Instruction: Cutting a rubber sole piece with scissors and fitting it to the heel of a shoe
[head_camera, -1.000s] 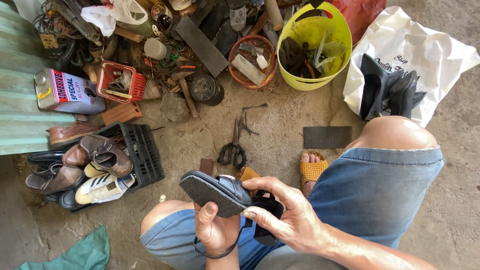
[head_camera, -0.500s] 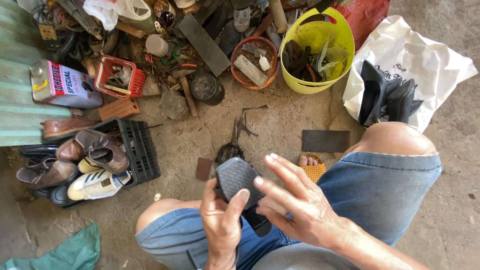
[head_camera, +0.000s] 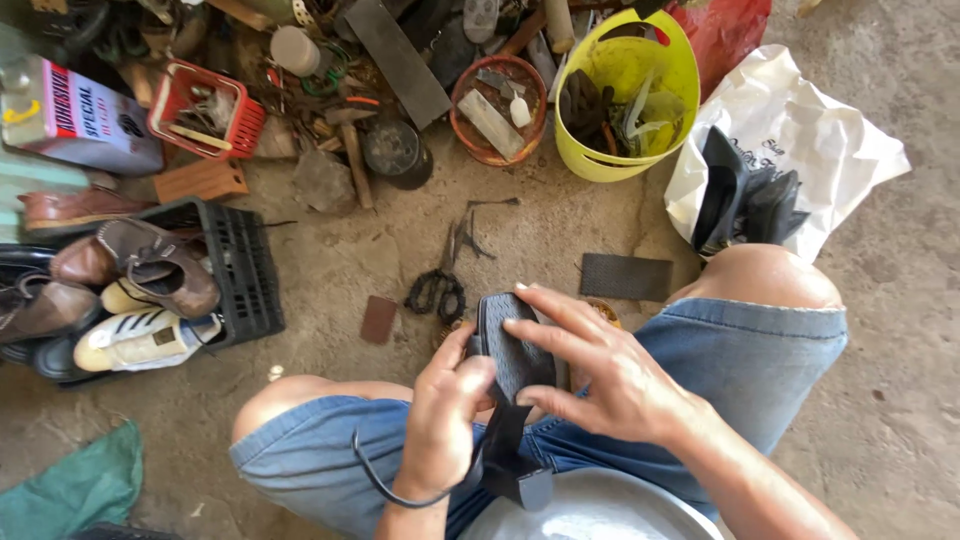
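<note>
Left hand (head_camera: 445, 420) grips the black sandal (head_camera: 510, 350) from below, thumb pressed on its ribbed sole near the lower edge, while the right hand (head_camera: 610, 375) lies over the sole with fingers spread, pinning it in place. Both hands hold the sandal above the person's lap, between the knees, its strap (head_camera: 505, 465) hanging down toward the denim shorts (head_camera: 740, 360). On the concrete floor (head_camera: 900, 420) just beyond lie black scissors (head_camera: 437, 290) and a dark rubber sheet (head_camera: 626, 276). Farther off stand a yellow bucket (head_camera: 640, 100) of scraps and a black crate (head_camera: 235, 270) holding worn shoes.
</note>
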